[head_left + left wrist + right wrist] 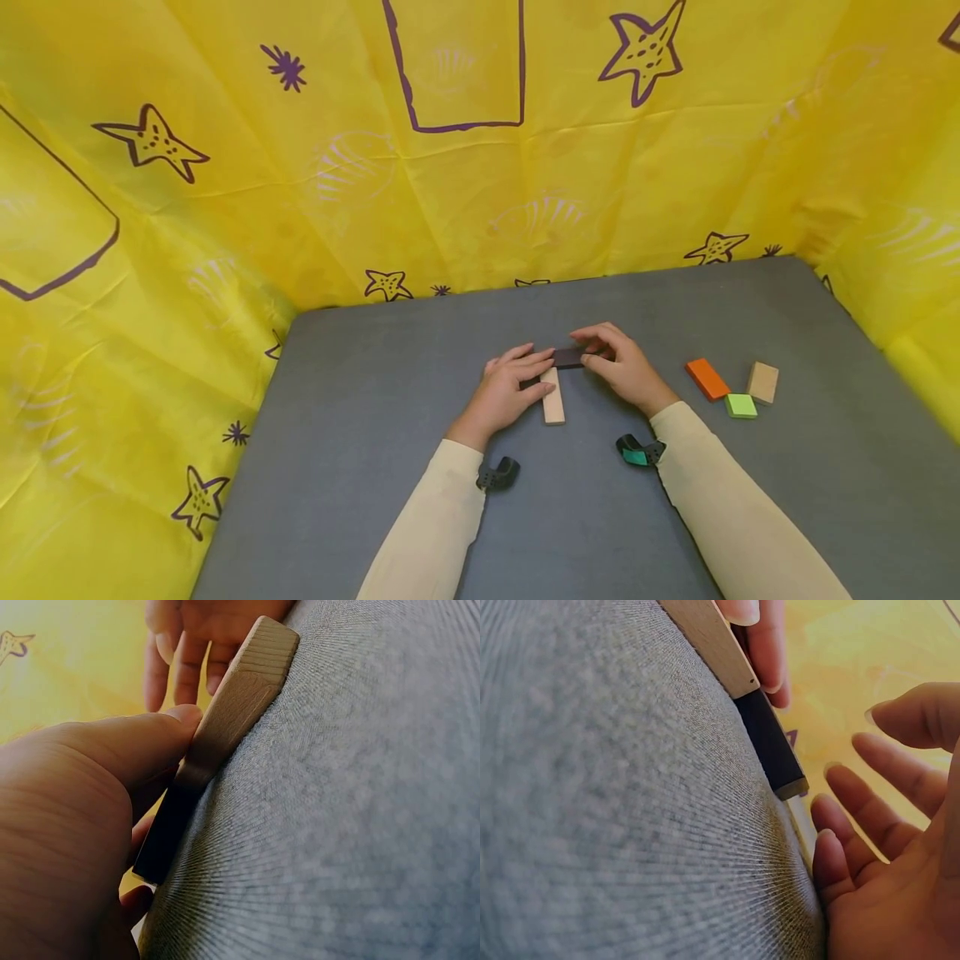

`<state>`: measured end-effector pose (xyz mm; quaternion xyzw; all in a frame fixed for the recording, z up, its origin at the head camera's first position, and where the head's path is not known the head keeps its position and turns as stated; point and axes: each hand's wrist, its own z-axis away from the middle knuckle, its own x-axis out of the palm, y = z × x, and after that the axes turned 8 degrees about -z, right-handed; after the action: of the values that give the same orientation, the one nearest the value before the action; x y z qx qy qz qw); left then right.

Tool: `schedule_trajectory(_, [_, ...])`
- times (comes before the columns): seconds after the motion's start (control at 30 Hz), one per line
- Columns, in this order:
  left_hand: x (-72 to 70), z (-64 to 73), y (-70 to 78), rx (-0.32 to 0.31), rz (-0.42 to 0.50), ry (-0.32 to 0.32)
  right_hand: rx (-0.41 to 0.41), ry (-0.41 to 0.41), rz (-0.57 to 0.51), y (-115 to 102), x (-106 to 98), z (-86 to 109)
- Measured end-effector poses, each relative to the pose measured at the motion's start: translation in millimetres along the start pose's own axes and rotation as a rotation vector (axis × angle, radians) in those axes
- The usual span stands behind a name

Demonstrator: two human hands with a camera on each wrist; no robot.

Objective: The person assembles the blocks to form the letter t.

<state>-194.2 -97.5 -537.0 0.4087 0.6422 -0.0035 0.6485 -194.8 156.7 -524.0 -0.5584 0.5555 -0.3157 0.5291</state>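
Observation:
A narrow pale wooden block lies with its far end against the long side of a black block on the grey table. My left hand rests over the place where they meet. In the left wrist view its thumb touches the wooden block, and other fingers lie behind the black block. Close to the black block's right end is my right hand, fingers loosely bent. The right wrist view shows a gap between that hand and the black block, with nothing held.
To the right on the grey table lie an orange block, a light green block and a tan wooden block, close together. A yellow patterned cloth hangs behind the table and along its sides.

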Motion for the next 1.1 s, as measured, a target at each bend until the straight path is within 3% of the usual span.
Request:
schedule_trajectory(0.23, [-0.5,2.7,-1.1,-0.008,0.019,0.002,-0.01,0.009,-0.078,16.7,-4.0,-3.0])
schedule_trajectory(0.53, [1.2,1.8,-2.4,-0.007,0.029,0.009,0.005,-0.019,-0.349,3.1,-11.8,-3.4])
schedule_trajectory(0.73, [2.0,1.3,-3.2,-0.008,0.033,0.001,-0.035,-0.038,-0.52,-7.4,-15.8,-2.4])
schedule_trajectory(1.1, [0.7,1.3,-2.4,-0.023,0.023,-0.013,-0.067,-0.006,-0.576,-24.0,-27.9,-1.6])
